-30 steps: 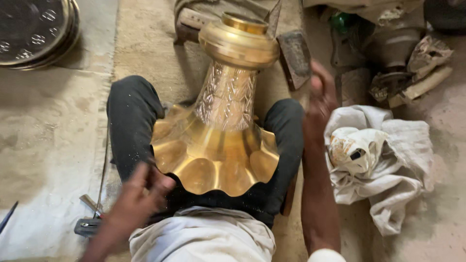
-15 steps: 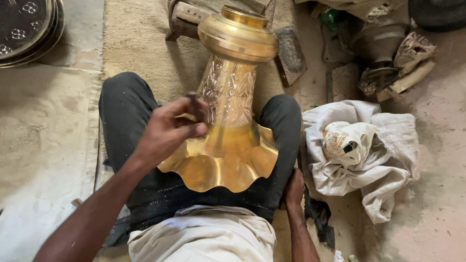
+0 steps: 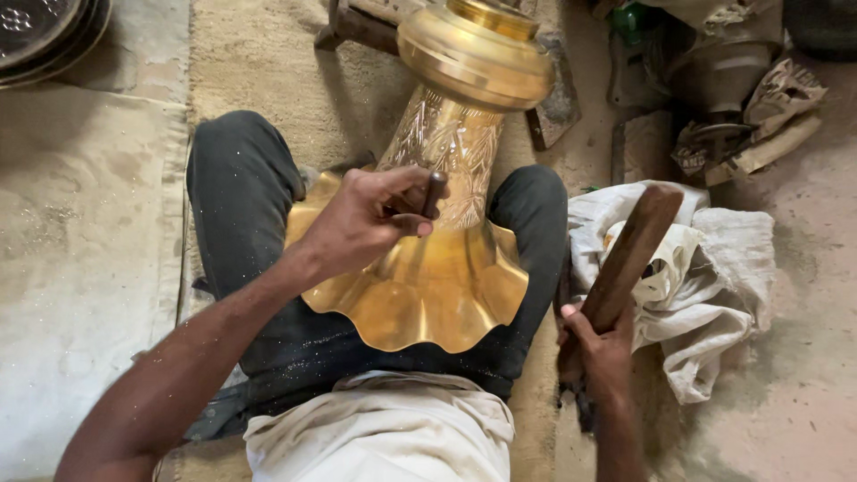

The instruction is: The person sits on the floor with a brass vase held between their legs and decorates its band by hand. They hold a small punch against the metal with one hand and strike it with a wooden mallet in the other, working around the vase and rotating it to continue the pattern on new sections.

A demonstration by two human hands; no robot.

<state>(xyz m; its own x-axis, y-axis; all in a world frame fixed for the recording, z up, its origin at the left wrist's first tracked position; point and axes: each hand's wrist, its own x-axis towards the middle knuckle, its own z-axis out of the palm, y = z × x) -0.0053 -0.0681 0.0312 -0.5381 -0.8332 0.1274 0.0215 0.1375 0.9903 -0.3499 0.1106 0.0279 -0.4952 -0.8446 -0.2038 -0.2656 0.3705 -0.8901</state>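
- Head view: the left hand (image 3: 361, 219) pinches a short dark metal punch (image 3: 432, 194) against the engraved neck of the flared, scallop-rimmed brass vessel (image 3: 428, 268), which lies across the lap.
- The right hand (image 3: 600, 344) closes around a brown wooden mallet (image 3: 629, 259), raised beside the crumpled white cloth (image 3: 714, 268).
- Risk: a glancing blow could skid the punch, scarring the brass or hitting fingers.

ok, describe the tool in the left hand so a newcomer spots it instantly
Start at the big fluted brass vessel lying between the person's knees. The left hand rests on its engraved neck, pinching a short dark rod, probably a punch. Unlike the long wooden stick in the right hand, it is stubby and touches the brass.
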